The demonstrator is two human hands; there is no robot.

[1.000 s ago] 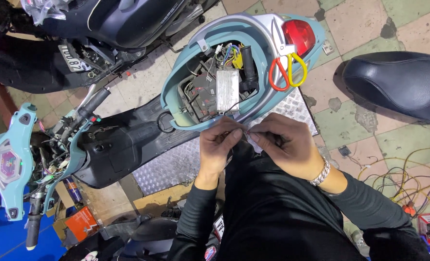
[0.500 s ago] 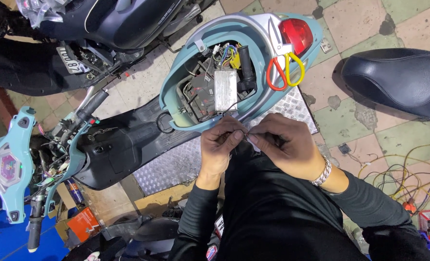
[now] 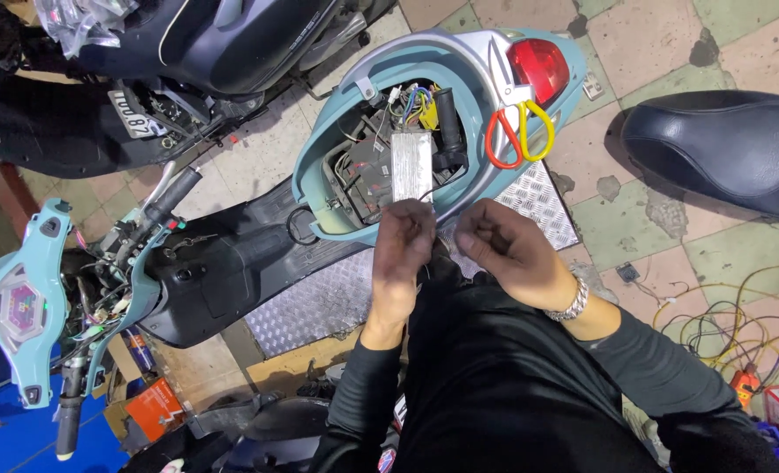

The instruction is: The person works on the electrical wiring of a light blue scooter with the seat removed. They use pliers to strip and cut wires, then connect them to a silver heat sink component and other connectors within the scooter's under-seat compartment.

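Here the thin dark wire (image 3: 426, 194) runs down from the silver box (image 3: 411, 165) in the open seat well of the pale blue scooter (image 3: 337, 140) and ends between the two hands, just below the scooter's rear edge. It is fine and hard to follow past the fingers.

Inside the well sit a black battery-like block (image 3: 365, 168), a bundle of coloured wires (image 3: 414, 101) and a black cylinder (image 3: 449, 123). Scissors with one orange and one yellow loop (image 3: 519, 133) hang by the red tail light (image 3: 537, 66). A ribbed metal plate (image 3: 319, 298) lies under the scooter, the removed black seat (image 3: 722, 149) rests on the tiled floor to the right, and a second dark scooter (image 3: 188, 52) stands above. Loose yellow cables (image 3: 740, 307) coil on the floor at the right.

The left hand (image 3: 404, 241) is curled shut, fingertips pinched at the wire's end. The right hand (image 3: 505, 247), with a metal bracelet (image 3: 573, 302) at the wrist, is also closed in a pinch close beside it; whether it grips the wire itself cannot be told.
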